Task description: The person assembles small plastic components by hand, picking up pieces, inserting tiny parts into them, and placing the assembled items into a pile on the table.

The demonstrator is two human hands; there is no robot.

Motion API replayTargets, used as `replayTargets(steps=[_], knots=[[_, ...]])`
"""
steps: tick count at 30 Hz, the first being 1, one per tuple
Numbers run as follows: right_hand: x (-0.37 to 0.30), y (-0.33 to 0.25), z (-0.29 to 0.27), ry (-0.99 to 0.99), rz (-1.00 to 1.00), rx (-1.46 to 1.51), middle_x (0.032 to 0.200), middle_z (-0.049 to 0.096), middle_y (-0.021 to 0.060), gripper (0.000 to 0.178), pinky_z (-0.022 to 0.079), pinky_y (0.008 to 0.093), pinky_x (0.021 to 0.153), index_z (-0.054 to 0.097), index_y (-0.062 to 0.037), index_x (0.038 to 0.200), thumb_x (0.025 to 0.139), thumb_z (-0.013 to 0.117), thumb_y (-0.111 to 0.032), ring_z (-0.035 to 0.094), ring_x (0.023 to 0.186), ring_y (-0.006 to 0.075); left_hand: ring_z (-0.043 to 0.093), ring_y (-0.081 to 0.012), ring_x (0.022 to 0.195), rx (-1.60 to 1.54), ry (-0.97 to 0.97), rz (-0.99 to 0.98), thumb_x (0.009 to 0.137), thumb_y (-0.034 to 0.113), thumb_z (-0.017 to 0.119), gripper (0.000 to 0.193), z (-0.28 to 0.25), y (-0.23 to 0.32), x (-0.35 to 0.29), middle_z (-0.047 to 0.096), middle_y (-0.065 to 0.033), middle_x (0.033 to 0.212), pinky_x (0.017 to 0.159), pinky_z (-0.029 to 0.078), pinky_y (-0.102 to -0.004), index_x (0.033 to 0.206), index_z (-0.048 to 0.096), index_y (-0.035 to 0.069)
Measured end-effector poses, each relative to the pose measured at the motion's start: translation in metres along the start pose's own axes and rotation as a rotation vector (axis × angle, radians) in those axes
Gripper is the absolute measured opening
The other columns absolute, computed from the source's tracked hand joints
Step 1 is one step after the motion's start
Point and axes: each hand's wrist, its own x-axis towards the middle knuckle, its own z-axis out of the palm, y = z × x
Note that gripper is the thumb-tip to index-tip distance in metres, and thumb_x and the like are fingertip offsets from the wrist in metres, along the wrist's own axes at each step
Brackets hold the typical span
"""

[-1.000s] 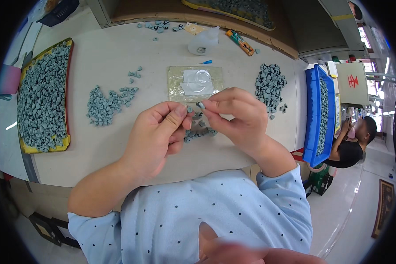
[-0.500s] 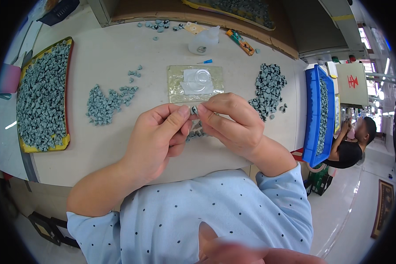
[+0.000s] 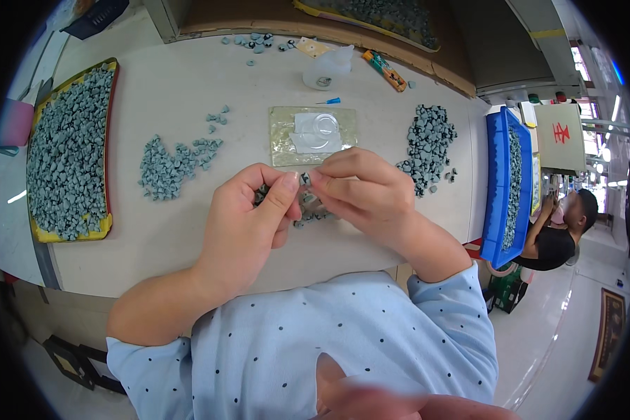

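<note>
Here's the pale table (image 3: 140, 248), and along its left edge sits a yellow tray (image 3: 99, 232) heaped with grey-green pieces, while a long blue bin (image 3: 494, 189) of them stands at the right edge. Over the middle, toward the near edge, come the two hands: left hand (image 3: 241, 217), thumb against curled fingers, and right hand (image 3: 371, 189), fingertips bunched, meeting tip to tip, each pinching. Just beyond them lies a greenish mat (image 3: 278, 150); a loose pile (image 3: 171, 168) spreads toward the tray, a darker pile (image 3: 427, 147) toward the bin. Near the far edge, a translucent container (image 3: 327, 70) and an orange-and-green cutter (image 3: 385, 70). And smallest, gripped between both hands' fingertips, one grey-green and black piece (image 3: 305, 179)!
</note>
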Motion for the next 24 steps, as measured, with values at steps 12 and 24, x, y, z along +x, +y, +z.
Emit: replayTargets(steps=[12,24], knots=[[-0.01,0.04,-0.072,-0.101,0.689,-0.58,0.084,0.063,0.0127,0.016,0.048,0.028,0.067,0.064,-0.0003,0.09,0.075,0.061,0.001,0.06,0.073,0.0251,0.031,-0.0034,0.049,-0.016,0.038,-0.166,0.091,0.018,0.047,0.021,-0.001,-0.001,0.001,0.047,-0.0021,0.073,0.042,0.025,-0.0188,0.087,0.053,-0.002],[-0.017,0.039,-0.071,-0.267,0.871,-0.666,0.086,0.06,0.014,0.019,0.05,0.03,0.069,0.062,0.0025,0.089,0.071,0.062,0.004,0.062,0.074,0.0226,0.031,-0.0036,0.053,-0.111,-0.008,-0.09,0.092,0.013,0.04,0.019,-0.001,-0.003,0.0,0.048,-0.0029,0.08,0.043,0.025,-0.0189,0.102,0.051,0.0]])
